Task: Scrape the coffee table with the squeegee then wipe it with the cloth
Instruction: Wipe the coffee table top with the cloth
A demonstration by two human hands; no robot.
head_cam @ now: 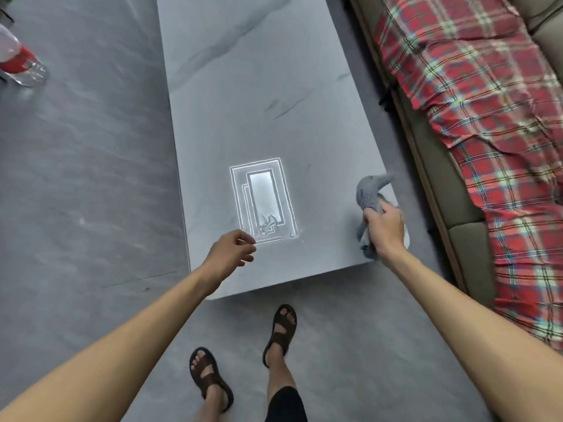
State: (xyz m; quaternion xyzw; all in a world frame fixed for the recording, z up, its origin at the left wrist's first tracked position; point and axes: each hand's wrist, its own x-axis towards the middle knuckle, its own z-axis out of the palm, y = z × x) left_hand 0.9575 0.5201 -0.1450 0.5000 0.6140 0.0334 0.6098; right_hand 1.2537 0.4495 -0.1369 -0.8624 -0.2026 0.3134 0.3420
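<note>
The long grey marble-look coffee table (pixel 243 102) runs away from me. My right hand (pixel 385 229) grips a bunched grey cloth (pixel 368 193) at the table's near right corner; part of the cloth sticks up above my fist and part hangs below it. Something white shows just under that hand, mostly hidden. My left hand (pixel 233 252) hovers over the near edge with fingers loosely curled and nothing in it. A bright ceiling-light reflection (pixel 263 199) shines on the tabletop between my hands. No squeegee is in view.
A sofa (pixel 463 239) with a red plaid cover (pixel 487 117) runs along the table's right side, leaving a narrow gap. A clear plastic bottle with a red label (pixel 21 62) stands on the grey floor at far left. My sandalled feet (pixel 243 354) stand just before the table.
</note>
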